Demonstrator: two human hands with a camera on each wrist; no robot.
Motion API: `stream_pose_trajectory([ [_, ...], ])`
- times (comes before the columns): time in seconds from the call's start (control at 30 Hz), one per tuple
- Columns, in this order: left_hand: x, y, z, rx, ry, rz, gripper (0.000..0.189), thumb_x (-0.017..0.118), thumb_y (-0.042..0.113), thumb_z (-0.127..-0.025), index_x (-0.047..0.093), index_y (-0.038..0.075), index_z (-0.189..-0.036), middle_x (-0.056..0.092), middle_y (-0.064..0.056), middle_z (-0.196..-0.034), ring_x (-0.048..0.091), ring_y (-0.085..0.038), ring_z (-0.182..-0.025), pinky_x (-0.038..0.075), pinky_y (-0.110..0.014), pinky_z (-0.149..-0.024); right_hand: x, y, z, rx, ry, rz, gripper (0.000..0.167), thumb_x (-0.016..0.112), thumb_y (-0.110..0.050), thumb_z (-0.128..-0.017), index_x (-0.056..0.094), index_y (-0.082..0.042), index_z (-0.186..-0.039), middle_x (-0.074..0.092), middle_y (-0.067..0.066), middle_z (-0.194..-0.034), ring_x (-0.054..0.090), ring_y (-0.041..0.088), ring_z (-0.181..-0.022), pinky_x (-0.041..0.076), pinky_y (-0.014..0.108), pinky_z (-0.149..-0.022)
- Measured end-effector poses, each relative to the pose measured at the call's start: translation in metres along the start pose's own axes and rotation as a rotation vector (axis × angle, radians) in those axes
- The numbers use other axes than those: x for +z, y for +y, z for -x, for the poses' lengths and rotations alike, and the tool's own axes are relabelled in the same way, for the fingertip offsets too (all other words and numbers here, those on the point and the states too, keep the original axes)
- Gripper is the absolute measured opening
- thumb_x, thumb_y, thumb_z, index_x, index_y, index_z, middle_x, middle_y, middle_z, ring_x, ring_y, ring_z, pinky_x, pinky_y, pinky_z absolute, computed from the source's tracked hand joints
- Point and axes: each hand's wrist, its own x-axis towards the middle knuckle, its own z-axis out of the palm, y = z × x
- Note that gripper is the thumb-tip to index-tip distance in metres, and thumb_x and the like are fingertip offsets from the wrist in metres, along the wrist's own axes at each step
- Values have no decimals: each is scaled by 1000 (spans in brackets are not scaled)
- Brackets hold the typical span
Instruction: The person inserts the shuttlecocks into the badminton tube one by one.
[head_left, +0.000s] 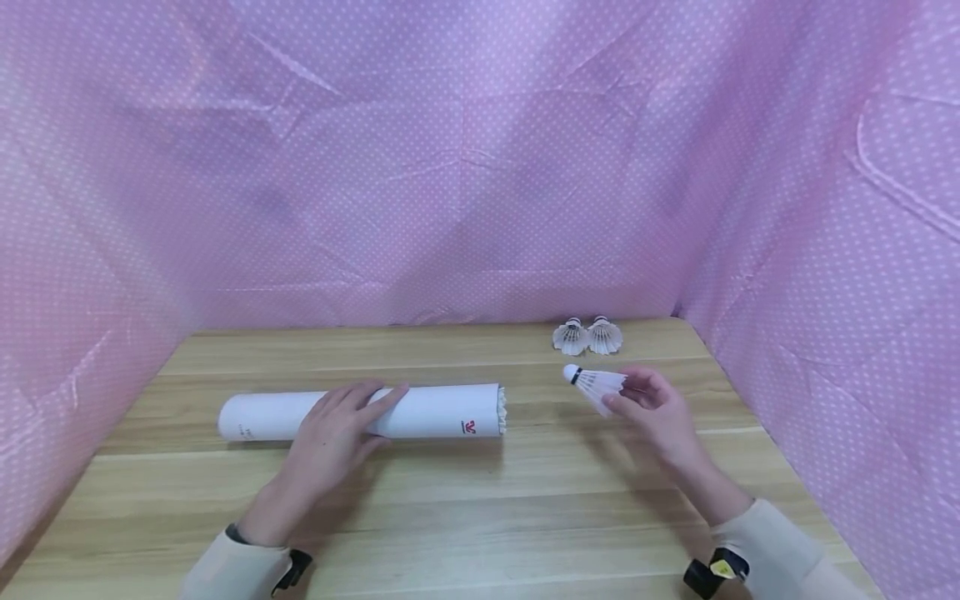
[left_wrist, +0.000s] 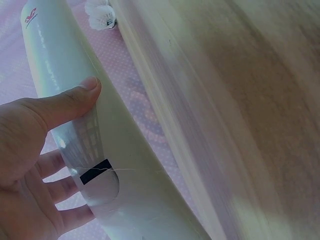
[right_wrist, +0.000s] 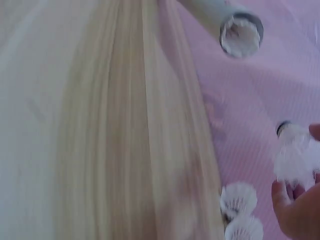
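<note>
A long white shuttlecock tube (head_left: 442,412) lies sideways on the table, its right end open with feather tips (head_left: 503,411) showing in the mouth. My left hand (head_left: 333,433) grips it around the middle; in the left wrist view the thumb crosses the tube (left_wrist: 135,200) over a printed shuttlecock picture. To the right of the mouth, my right hand (head_left: 660,417) pinches a white shuttlecock (head_left: 596,383) by its feather skirt. Its cork, with a dark band, points left toward the tube. The shuttlecock (right_wrist: 292,155) is held above the table, apart from the tube.
Two more shuttlecocks, one on the left (head_left: 571,337) and one on the right (head_left: 605,336), sit side by side near the table's back edge. Pink dotted cloth (head_left: 450,167) hangs behind and at both sides of the wooden table (head_left: 480,517).
</note>
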Motion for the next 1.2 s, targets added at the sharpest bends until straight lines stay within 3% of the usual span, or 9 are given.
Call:
stream_pose_trajectory([
  [0.3, 0, 0, 0, 12, 10, 6, 85, 93, 21, -70, 55, 25, -146, 61, -15, -129, 59, -40, -116, 48, -59, -100, 42, -8, 16, -113, -268, -54, 50, 74, 10, -82, 51, 14, -126, 61, 16, -120, 61, 18, -110, 56, 28, -94],
  [0.43, -1, -1, 1, 18, 17, 8, 86, 93, 20, -69, 55, 24, -146, 61, -16, -129, 58, -40, -116, 48, -58, -101, 56, -10, 17, -98, -347, -71, 52, 76, 8, -82, 51, 12, -127, 57, 22, -123, 61, 21, -110, 56, 30, -94],
  [0.83, -4, -2, 3, 20, 37, 6, 87, 94, 20, -68, 56, 24, -146, 62, -17, -128, 60, -41, -114, 49, -59, -99, 62, -5, 14, -78, -364, -52, 50, 77, 5, -83, 53, 10, -126, 55, 25, -124, 61, 21, -108, 59, 30, -89],
  [1.07, -4, 0, 2, 18, 15, 16, 85, 93, 21, -70, 55, 26, -146, 61, -14, -129, 59, -39, -116, 48, -58, -100, 65, -3, 11, -97, -367, 5, 51, 80, 5, -81, 55, 9, -125, 59, 25, -121, 63, 23, -108, 56, 31, -94],
  [1.2, -4, 1, 2, 11, 3, 19, 84, 92, 22, -71, 55, 26, -146, 61, -13, -130, 58, -39, -117, 48, -59, -100, 72, -5, 9, -136, -390, 24, 55, 80, 8, -79, 53, 13, -127, 58, 27, -125, 59, 30, -116, 52, 30, -100],
])
